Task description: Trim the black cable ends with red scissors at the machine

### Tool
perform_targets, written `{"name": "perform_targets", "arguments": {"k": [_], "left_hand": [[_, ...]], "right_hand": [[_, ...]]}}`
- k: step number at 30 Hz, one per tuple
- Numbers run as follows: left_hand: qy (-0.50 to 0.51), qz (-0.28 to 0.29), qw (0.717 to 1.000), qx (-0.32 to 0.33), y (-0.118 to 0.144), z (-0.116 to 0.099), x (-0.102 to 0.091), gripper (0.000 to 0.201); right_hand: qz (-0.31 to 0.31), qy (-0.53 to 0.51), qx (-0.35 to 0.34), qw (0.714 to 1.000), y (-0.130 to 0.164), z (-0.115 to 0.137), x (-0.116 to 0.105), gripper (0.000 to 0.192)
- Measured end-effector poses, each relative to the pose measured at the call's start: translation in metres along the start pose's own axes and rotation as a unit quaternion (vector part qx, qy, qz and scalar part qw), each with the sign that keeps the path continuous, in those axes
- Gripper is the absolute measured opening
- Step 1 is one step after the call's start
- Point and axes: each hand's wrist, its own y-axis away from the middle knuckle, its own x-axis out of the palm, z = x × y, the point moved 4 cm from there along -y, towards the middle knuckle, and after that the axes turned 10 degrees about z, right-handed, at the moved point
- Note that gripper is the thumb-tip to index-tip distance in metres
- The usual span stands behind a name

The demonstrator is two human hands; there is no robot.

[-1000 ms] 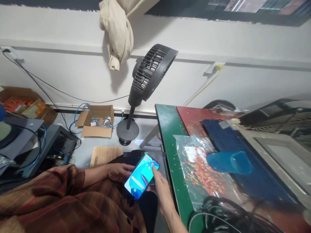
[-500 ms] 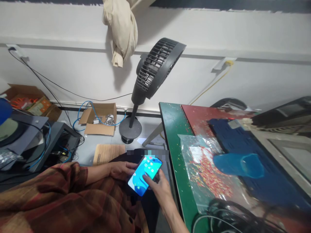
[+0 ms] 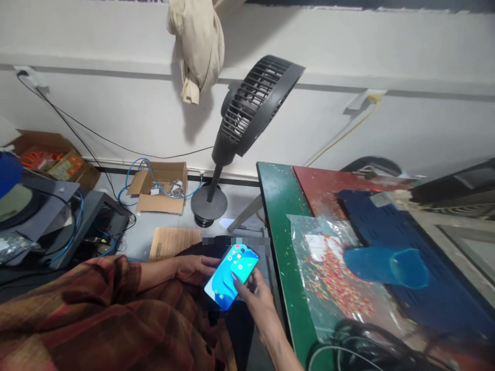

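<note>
A smartphone point(image 3: 226, 283) with a lit blue home screen and small app icons lies tilted above my lap. My left hand point(image 3: 195, 269) supports its left edge, with the fingertips partly hidden behind the phone. Along the right edge, my right hand point(image 3: 258, 294) grips it, the thumb lying over the screen and the other fingers curled round the side and back. Whether the thumb touches the glass I cannot tell.
To the right stands a green table point(image 3: 281, 201) bearing a plastic bag point(image 3: 299, 226) of small red and yellow pieces, a blue plastic cup point(image 3: 371, 264) and coiled black cables point(image 3: 356, 342). Ahead are a floor fan point(image 3: 251, 103), an open cardboard box point(image 3: 160, 205) and a wooden stool point(image 3: 174, 243).
The view has shifted slightly, so the fan and table sit a little further right. Both hands keep hold of the phone, and the right thumb has moved slightly over the screen.
</note>
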Motion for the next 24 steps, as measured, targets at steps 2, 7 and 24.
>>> {"name": "perform_targets", "arguments": {"k": [2, 7, 24], "left_hand": [[-0.005, -0.003, 1.0, -0.011, 0.0, 0.001, 0.0, 0.049], [-0.013, -0.009, 1.0, -0.008, 0.001, -0.001, 0.005, 0.047], [0.008, -0.007, 1.0, 0.006, 0.001, -0.003, 0.001, 0.048]], "right_hand": [[-0.005, 0.024, -0.002, 1.0, -0.001, -0.003, -0.002, 0.055], [0.002, 0.073, -0.009, 0.997, -0.002, -0.004, -0.003, 0.054], [0.015, -0.015, 0.023, 0.999, -0.001, 0.006, 0.002, 0.056]]}}
